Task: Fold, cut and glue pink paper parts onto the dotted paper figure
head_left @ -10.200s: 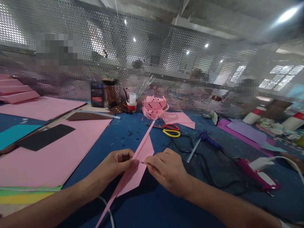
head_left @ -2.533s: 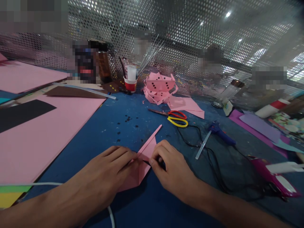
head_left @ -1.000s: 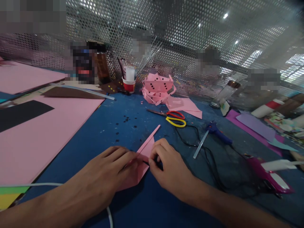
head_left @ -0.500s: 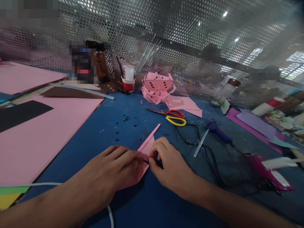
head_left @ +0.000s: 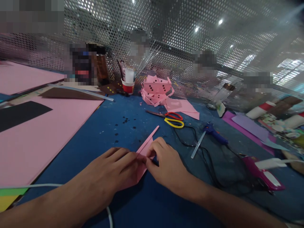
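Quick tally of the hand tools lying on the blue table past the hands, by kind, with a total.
Scissors: 1
Glue guns: 2, a blue one and a magenta one
Total: 3
All lie untouched; both hands, left and right, press on the folded pink paper.

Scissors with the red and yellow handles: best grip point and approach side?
Probably the handle loops. The scissors lie flat on the blue table, blades shut and pointing left, loops at the right end. Come from above at the right end, where the loops give the fingers purchase; watch the black cable just beside them. Both hands are busy on the pink paper.
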The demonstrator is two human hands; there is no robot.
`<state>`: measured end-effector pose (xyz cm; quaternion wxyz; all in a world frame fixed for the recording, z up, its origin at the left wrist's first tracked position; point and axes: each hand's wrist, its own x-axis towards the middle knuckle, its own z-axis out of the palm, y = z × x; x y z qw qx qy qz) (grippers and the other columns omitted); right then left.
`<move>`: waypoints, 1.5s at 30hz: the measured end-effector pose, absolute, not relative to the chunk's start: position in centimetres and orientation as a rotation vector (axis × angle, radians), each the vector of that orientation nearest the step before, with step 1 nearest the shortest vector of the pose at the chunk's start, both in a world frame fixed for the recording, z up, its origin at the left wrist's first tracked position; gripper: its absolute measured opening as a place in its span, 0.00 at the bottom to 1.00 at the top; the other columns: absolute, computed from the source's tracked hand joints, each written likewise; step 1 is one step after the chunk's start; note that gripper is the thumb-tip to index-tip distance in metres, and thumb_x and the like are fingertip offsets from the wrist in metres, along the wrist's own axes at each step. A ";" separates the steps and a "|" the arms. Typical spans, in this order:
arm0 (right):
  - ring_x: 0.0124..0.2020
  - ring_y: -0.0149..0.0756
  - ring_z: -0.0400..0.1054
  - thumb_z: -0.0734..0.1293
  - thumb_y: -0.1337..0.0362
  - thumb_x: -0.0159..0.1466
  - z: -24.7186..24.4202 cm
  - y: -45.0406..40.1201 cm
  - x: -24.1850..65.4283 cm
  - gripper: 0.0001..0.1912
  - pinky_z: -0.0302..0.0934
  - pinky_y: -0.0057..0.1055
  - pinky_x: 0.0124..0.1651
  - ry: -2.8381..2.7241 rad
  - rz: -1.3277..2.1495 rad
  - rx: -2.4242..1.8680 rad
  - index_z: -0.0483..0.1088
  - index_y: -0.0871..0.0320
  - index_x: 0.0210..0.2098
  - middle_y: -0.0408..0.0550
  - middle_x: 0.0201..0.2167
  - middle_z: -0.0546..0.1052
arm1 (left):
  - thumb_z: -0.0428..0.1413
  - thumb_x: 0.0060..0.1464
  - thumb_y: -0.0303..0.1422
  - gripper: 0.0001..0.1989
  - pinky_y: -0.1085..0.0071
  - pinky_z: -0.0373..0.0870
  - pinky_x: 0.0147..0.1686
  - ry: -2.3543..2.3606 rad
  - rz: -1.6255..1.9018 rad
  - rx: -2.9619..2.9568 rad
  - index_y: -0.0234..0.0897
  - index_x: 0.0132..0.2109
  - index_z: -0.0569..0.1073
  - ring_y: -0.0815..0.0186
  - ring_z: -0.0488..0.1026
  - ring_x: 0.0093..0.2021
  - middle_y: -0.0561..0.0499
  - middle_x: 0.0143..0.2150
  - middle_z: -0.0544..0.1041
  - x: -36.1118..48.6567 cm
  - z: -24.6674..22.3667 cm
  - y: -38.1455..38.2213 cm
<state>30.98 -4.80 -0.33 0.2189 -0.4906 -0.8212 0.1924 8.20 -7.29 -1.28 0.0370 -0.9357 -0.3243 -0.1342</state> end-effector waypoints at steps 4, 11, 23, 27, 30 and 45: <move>0.38 0.35 0.68 0.67 0.72 0.60 -0.6 -4.6 30.6 0.06 0.60 0.35 0.42 -2.264 0.508 -1.393 0.67 0.55 0.35 0.44 0.40 0.72 | 0.57 0.52 0.22 0.22 0.59 0.69 0.52 -0.987 -0.378 -2.899 0.40 0.54 0.74 0.56 0.72 0.50 0.46 0.52 0.77 8.2 -1.4 -7.2; 0.41 0.37 0.68 0.66 0.73 0.60 0.1 -4.8 30.8 0.08 0.62 0.37 0.45 -2.291 0.572 -1.370 0.68 0.55 0.37 0.45 0.41 0.72 | 0.58 0.51 0.22 0.24 0.57 0.67 0.50 -0.984 -0.346 -2.914 0.40 0.55 0.74 0.55 0.72 0.49 0.47 0.52 0.77 8.2 -1.6 -7.1; 0.39 0.34 0.65 0.64 0.77 0.57 0.2 -4.9 31.9 0.14 0.59 0.34 0.41 -2.306 0.655 -1.293 0.67 0.54 0.39 0.45 0.43 0.72 | 0.55 0.54 0.21 0.21 0.58 0.66 0.51 -0.992 -0.372 -2.924 0.40 0.54 0.74 0.57 0.72 0.49 0.48 0.53 0.78 8.2 -1.3 -7.2; 0.39 0.33 0.66 0.64 0.77 0.57 0.0 -4.8 31.9 0.14 0.60 0.33 0.41 -2.303 0.637 -1.257 0.67 0.54 0.38 0.44 0.43 0.71 | 0.56 0.53 0.22 0.24 0.57 0.66 0.52 -0.986 -0.339 -2.909 0.41 0.57 0.73 0.56 0.71 0.52 0.47 0.53 0.77 8.2 -1.2 -7.2; 0.39 0.33 0.66 0.63 0.77 0.57 0.1 -4.6 31.9 0.13 0.60 0.33 0.42 -2.317 0.629 -1.233 0.67 0.54 0.37 0.44 0.42 0.72 | 0.57 0.52 0.21 0.25 0.60 0.67 0.52 -1.006 -0.308 -2.934 0.43 0.56 0.74 0.57 0.71 0.52 0.48 0.54 0.77 8.4 -0.8 -7.2; 0.40 0.33 0.68 0.64 0.76 0.60 0.0 -4.5 32.0 0.12 0.61 0.33 0.44 -2.344 0.628 -1.194 0.68 0.54 0.38 0.42 0.43 0.72 | 0.54 0.48 0.16 0.28 0.59 0.68 0.51 -1.064 -0.369 -2.972 0.41 0.55 0.74 0.55 0.72 0.54 0.48 0.56 0.77 8.1 -1.4 -7.1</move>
